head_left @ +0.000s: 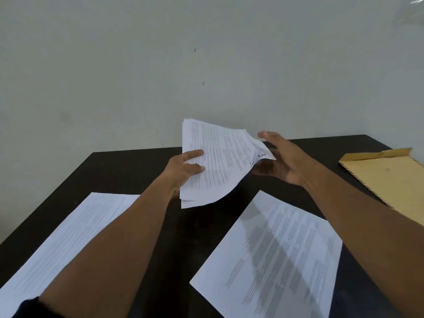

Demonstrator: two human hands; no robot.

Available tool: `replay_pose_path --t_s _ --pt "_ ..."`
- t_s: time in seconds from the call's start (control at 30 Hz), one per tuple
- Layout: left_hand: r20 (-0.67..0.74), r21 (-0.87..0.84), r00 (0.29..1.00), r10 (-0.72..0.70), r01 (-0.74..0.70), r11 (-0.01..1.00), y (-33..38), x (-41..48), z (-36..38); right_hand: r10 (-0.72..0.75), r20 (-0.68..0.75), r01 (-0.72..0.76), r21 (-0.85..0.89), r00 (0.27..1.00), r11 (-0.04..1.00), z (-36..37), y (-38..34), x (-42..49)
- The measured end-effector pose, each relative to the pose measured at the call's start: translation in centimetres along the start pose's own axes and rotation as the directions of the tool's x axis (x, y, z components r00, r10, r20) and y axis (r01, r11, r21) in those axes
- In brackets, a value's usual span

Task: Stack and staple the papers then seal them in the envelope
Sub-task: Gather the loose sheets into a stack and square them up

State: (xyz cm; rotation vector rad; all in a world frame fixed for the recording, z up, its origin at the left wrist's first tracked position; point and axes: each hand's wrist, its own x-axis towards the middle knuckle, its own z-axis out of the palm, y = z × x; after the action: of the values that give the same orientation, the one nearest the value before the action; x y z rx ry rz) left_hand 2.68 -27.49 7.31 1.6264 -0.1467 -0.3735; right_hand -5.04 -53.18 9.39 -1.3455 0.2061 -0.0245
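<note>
Pale grey-green wall (206, 65) behind, matte black tabletop (114, 171) below, and everything turns on the fanned sheaf of white printed papers (218, 166) held up over the table's middle.

Down and left of that sheaf lies a loose white printed sheet (68, 237), flat, with the left forearm crossing above it. It runs close to the table's left edge and out of view, so a dragged sleeve could sweep it off.

At the sheaf's left edge the left hand (183, 171) pinches it, thumb on top. That is the only sure grip, and the pages are splayed and drooping, so a lower page could slide free.

At the sheaf's right corner the right hand (280, 159) is spread, fingers straight, holding nothing. I cannot tell whether it touches the paper. That curled corner could crease if squared up too hard.

Below and right of the sheaf a second loose white printed sheet (270, 260) lies flat and askew, not yet gathered.

Far right of the sheaf sits the flat brown paper envelope (390, 180), flap open, near the table's right edge. Bare black table between the sheaf and the two sheets gives tapping room. No stapler in view.
</note>
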Motion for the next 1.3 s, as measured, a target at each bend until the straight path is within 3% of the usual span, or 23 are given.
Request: replay_pose_path --t_s 0.13,0.23,0.33,0.5,0.67,0.83,1.17,1.3 --pt "0.074 0.017 0.997 0.012 -0.014 1.000 -0.2 -0.9 0.7 -0.005 -0.043 -0.010 -0.339 0.999 0.941 0.2 0.6 -0.8" --pt "0.115 0.058 0.993 0.006 -0.013 0.998 -0.3 -1.4 1.4 -0.104 -0.117 0.032 -0.496 0.988 0.867 0.6 1.5 -1.6" --pt "0.106 0.208 0.992 0.070 -0.091 0.974 -0.2 -2.0 1.8 -0.109 -0.116 0.043 -0.470 0.987 0.882 1.0 1.6 -2.4" --pt "0.077 0.166 0.996 0.043 -0.056 0.985 -0.2 -2.7 0.9 -0.068 -0.051 0.043 -0.384 0.996 0.922 1.5 1.2 -3.5" --pt "0.101 0.093 0.994 0.031 -0.040 0.995 0.1 -3.8 0.3 -0.144 -0.133 0.065 -0.471 0.981 0.880 2.4 1.3 -3.5" --pt "0.049 0.238 0.991 0.129 -0.137 0.962 0.1 -4.7 1.6 -0.171 -0.138 0.084 -0.487 0.976 0.870 1.6 1.5 -5.3" --pt "0.137 0.240 0.961 0.240 -0.267 0.933 -0.5 -7.1 7.9 -0.232 -0.271 0.067 -0.505 0.934 0.861 -4.6 2.0 -12.3" --pt "0.110 0.185 0.966 0.235 -0.252 0.950 -1.2 -7.7 8.2 -0.218 -0.483 -0.073 -0.515 0.848 0.854 -6.3 3.0 -15.0"
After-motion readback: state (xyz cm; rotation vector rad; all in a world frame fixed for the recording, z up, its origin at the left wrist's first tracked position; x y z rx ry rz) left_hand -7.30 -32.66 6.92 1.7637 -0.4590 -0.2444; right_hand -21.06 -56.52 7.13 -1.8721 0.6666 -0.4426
